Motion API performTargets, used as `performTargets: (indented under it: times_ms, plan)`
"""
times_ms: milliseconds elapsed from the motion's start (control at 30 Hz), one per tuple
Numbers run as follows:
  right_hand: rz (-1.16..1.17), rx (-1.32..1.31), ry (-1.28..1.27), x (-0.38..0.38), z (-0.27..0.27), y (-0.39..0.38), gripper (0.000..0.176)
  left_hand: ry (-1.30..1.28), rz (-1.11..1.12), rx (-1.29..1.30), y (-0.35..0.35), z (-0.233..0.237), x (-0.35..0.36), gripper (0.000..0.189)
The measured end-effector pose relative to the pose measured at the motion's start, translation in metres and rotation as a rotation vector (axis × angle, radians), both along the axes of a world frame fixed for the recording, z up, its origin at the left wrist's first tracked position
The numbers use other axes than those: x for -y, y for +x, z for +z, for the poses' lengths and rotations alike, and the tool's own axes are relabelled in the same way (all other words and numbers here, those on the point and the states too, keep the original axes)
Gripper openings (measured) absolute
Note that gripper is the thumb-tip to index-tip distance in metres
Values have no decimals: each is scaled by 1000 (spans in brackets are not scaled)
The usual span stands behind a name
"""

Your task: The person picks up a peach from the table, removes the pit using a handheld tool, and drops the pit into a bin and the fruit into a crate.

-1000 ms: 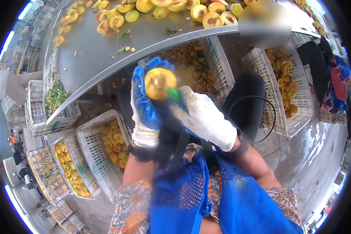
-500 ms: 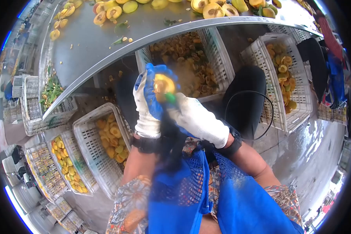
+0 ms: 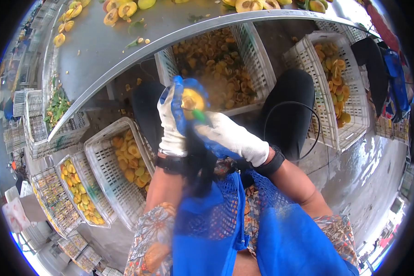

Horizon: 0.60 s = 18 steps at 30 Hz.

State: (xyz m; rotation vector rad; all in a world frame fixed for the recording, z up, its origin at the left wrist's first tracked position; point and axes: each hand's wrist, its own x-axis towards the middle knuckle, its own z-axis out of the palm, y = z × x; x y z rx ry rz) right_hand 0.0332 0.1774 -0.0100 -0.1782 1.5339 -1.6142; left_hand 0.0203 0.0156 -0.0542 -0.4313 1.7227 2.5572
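My left hand (image 3: 171,126), in a white glove with a blue palm, is closed around a halved yellow peach (image 3: 192,98), its cut face turned up. My right hand (image 3: 234,138), gloved the same way, grips a small tool with a green part (image 3: 198,115) held against the fruit's cut face. The tool's working end is blurred, so its kind cannot be made out. Both hands are above my lap, near a white crate (image 3: 258,60) of cut fruit pieces under the table edge.
The metal table (image 3: 96,50) carries several halved peaches (image 3: 126,9) and leaf scraps. Crates of fruit stand on the right (image 3: 303,64) and the left (image 3: 106,156). A green-leaf pile (image 3: 59,106) lies at the table's left corner. A black cable (image 3: 318,124) loops by my right knee.
My view has shifted slightly, so the table and crates sit a little higher in the frame. Both hands stay together at the peach half, with the tool still against it.
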Motion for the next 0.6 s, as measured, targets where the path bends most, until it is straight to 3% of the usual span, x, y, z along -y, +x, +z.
performTargets:
  times_ms: [167,300,400,433,533,600]
  plan:
    - [9,368,-228,-14,-17,3,28,-261,-295,67,-6,6,13,45]
    - [-50,602,-307,-17,-3,0,36,283,-174,224,-13,7,9,48]
    - [-67,899,-534,-16,-5,-3,34,501,-15,240,-5,13,-2,50]
    - [-56,854,-488,-14,-5,0,34,242,18,187,1,8,-1,47]
    - [-26,686,-348,-13,-2,9,33,-125,-165,116,5,17,5,43]
    - [0,526,-255,-15,9,7,33,-10,-168,169,3,17,5,40]
